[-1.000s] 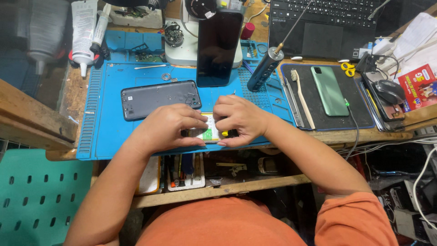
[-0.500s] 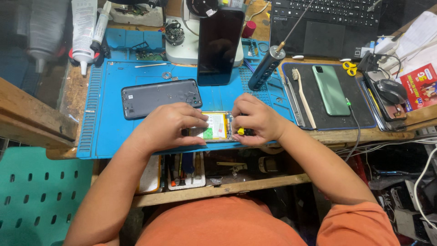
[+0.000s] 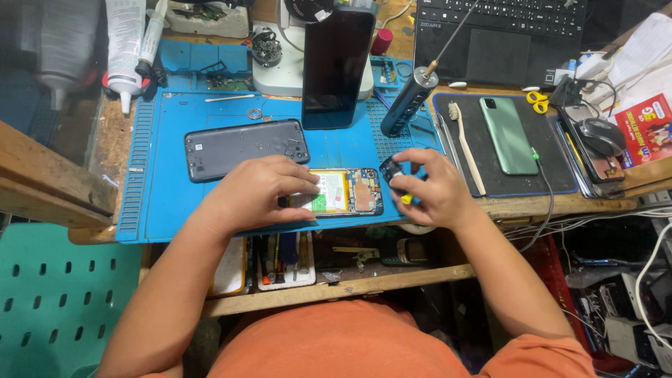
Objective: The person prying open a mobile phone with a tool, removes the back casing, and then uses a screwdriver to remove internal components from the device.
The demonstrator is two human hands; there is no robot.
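your left hand [image 3: 255,192] lies flat, fingers spread, pinning the opened phone [image 3: 343,192] on the blue mat [image 3: 164,203] by the worktop's near edge. your right hand [image 3: 427,189] has its fingers closed on a small dark part [image 3: 390,169] at the phone's end; lift it gently and keep the phone pinned.

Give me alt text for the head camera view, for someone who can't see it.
A person's left hand holds down an opened phone with its insides showing on a blue work mat, while the right hand pinches a small dark part at the phone's end. A grey back cover lies just behind it.
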